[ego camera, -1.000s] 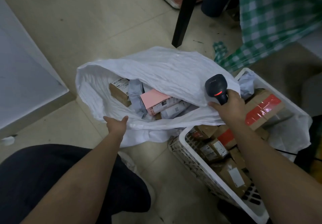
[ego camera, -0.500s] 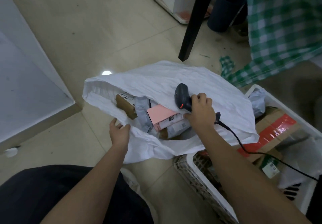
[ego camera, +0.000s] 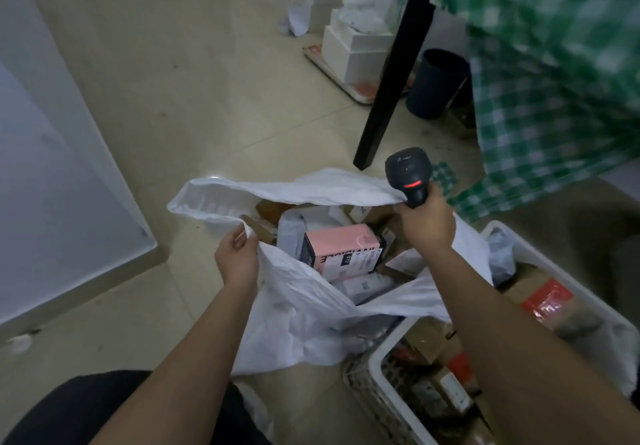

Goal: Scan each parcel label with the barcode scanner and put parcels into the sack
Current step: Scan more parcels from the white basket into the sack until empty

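Head view, left to right: our left hand (ego camera: 237, 257) pinches the near rim of the white crinkled sack (ego camera: 304, 313), open on the floor; pink parcel (ego camera: 341, 248) lies inside among others; our right hand (ego camera: 424, 224) grips the black barcode scanner (ego camera: 408, 174) and the far rim; white basket (ego camera: 377, 372) of parcels alongside.

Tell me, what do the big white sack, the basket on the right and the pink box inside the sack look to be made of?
The sack looks like thin woven or plastic sheet, matte: it creases and drapes limply. The basket seems rigid white plastic, with a smooth rim and latticed side. The pink box appears to be printed cardboard, with sharp edges, flat faces and a slight sheen.
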Demonstrator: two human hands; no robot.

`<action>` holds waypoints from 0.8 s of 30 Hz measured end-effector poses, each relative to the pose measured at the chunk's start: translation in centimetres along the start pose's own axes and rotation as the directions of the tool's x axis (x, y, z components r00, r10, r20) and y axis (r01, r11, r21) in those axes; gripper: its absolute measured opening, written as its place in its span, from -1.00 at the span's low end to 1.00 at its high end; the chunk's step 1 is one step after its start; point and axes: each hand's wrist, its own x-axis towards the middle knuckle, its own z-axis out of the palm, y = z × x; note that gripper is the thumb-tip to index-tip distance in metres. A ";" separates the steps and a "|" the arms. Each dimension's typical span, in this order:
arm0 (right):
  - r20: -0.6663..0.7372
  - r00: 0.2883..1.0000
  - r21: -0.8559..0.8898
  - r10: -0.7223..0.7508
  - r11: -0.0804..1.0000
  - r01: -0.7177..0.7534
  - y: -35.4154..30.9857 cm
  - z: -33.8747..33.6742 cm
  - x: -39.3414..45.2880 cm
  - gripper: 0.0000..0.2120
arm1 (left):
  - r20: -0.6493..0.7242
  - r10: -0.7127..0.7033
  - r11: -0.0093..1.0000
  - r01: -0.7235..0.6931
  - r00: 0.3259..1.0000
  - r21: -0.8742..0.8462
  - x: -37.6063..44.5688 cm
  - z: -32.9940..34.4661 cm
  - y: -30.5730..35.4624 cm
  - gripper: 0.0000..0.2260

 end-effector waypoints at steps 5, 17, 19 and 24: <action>-0.163 0.984 0.217 0.067 0.976 -0.031 -6.5 -5.7 3.2 -0.72 | 0.095 0.196 0.968 -0.178 0.976 -0.176 -1.2 2.4 12.5 -0.67; -0.186 0.971 0.393 0.152 0.917 -0.068 -5.2 -14.9 -1.2 -0.69 | 0.321 0.209 0.885 -0.318 0.924 0.339 -3.7 -0.8 16.5 -0.59; -0.171 0.972 0.396 0.159 0.915 -0.080 -4.1 -15.2 -2.3 -0.72 | 0.378 0.196 0.801 -0.370 0.905 0.470 -4.2 -2.4 14.6 -0.62; -0.291 0.945 0.505 0.151 0.863 0.018 -4.4 -18.5 -2.7 -0.81 | 0.172 0.368 0.754 -0.401 0.914 0.520 -4.3 -5.8 13.4 -0.68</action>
